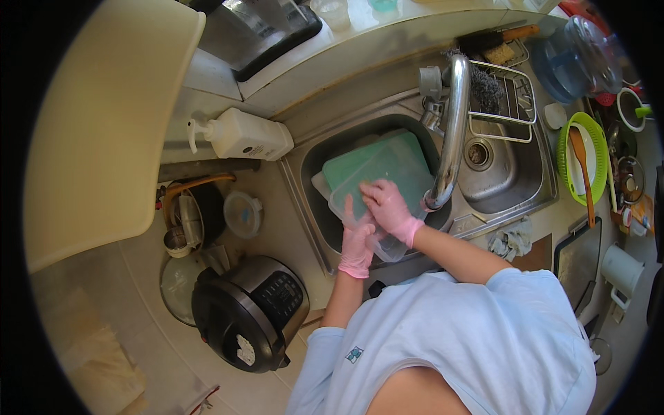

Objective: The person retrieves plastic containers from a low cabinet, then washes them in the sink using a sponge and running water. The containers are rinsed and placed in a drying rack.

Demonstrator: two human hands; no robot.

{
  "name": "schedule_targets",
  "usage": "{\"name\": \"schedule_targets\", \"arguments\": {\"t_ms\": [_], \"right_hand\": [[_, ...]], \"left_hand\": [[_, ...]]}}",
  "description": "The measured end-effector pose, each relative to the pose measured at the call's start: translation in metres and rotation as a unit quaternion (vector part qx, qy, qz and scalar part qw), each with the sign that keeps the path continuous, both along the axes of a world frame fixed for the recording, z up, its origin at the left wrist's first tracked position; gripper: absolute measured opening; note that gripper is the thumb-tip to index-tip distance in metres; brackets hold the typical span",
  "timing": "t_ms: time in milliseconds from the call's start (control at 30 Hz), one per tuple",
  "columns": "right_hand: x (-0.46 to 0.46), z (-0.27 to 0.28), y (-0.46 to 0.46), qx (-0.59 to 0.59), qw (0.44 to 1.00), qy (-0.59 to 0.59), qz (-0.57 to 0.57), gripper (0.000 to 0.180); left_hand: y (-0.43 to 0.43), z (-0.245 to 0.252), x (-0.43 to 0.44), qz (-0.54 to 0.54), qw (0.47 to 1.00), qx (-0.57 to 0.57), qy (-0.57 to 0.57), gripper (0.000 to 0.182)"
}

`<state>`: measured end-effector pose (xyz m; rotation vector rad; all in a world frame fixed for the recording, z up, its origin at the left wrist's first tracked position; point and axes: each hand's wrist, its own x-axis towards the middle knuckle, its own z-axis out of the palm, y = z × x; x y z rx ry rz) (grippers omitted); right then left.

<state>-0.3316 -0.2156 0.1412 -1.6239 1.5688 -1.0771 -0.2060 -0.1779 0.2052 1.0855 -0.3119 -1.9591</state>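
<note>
My left hand, in a pink glove, grips the near side of a translucent plastic lid or shallow container. It is held tilted over the dark washing basin in the left sink bowl. My right hand, also gloved in pink, presses its bent fingers against the plastic. A small yellowish pad shows at its fingertips, mostly hidden. Beneath the plastic, a green rectangular board or lid rests in the basin. Paler pieces beside it are partly covered.
The chrome faucet arches close right of my hands. A white pump bottle lies left of the basin, near a black pressure cooker. On the right are a wire rack, a green colander and a crumpled cloth.
</note>
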Motion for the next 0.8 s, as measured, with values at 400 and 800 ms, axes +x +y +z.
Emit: {"name": "schedule_targets", "arguments": {"t_ms": [400, 800], "right_hand": [[-0.056, -0.021, 0.009, 0.137, 0.99, 0.009, 0.034, 0.02], [0.007, 0.029, 0.033, 0.031, 0.984, -0.075, 0.161, 0.023]], "left_hand": [[-0.001, -0.011, 0.01, -0.003, 0.997, 0.074, -0.015, 0.102], [0.002, -0.041, 0.013, 0.054, 0.997, 0.045, -0.02, 0.081]]}}
